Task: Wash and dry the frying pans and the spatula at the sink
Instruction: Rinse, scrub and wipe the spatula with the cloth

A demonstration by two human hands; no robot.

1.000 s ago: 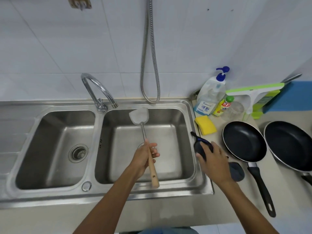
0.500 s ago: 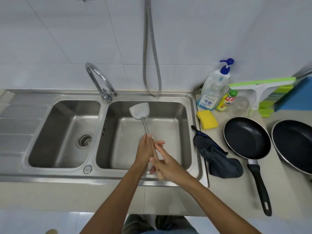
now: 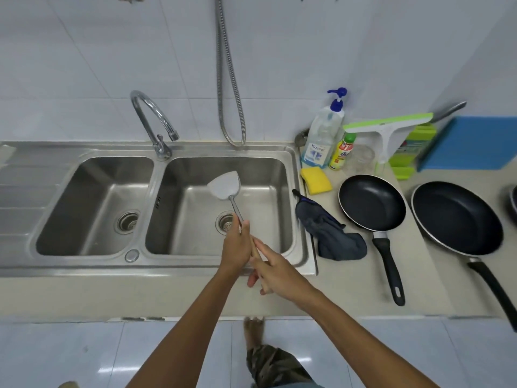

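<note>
1. While the spatula is held over the right basin of the sink, in the middle of the frame, its handle is clasped by the left hand, whose grip is curled round the top of the wooden part.
2. The right hand is laid against the lower end of the same handle. Whether its grip is closed round the wood cannot be told, since the handle is hidden between the two hands.
3. The tool is judged to be held blade-forward over the basin so that any drips are caught there.
4. The blade is seen as a pale, matt metal shovel shape on a thin steel shaft, raised above the drain. No residue or suds can be made out on it.
5. No water is seen running from the tap.
6. The small frying pan and the large frying pan are set on the tabletop at the right, with their handles turned toward the lower edge, probably for easy reach.
7. A dark cloth is left crumpled between the sink rim and the small pan, and a yellow sponge lies behind it.
</note>
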